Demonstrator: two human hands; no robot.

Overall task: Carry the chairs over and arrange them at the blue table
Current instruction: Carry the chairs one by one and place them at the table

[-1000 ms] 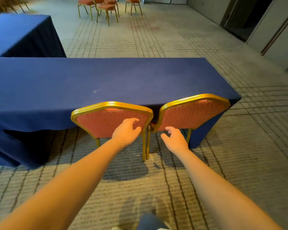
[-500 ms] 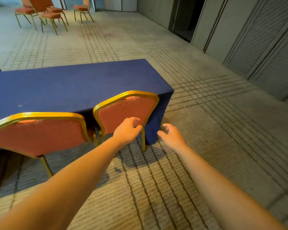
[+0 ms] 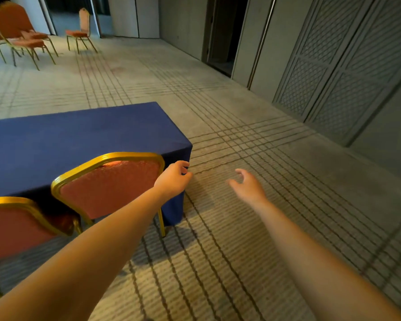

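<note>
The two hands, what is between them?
Only bare carpet lies between the left hand and the right hand, in the head view.

Beige ribbed carpet [image 3: 241, 262] crossed by bands of dark grid lines covers the floor. Along the right run grey lattice panels [image 3: 333, 72], then a dark open doorway [image 3: 225, 38]. Warm light falls on the near carpet

Near chair [image 3: 14, 230] cut by left edge, right hand [image 3: 248, 188] blurred
</note>
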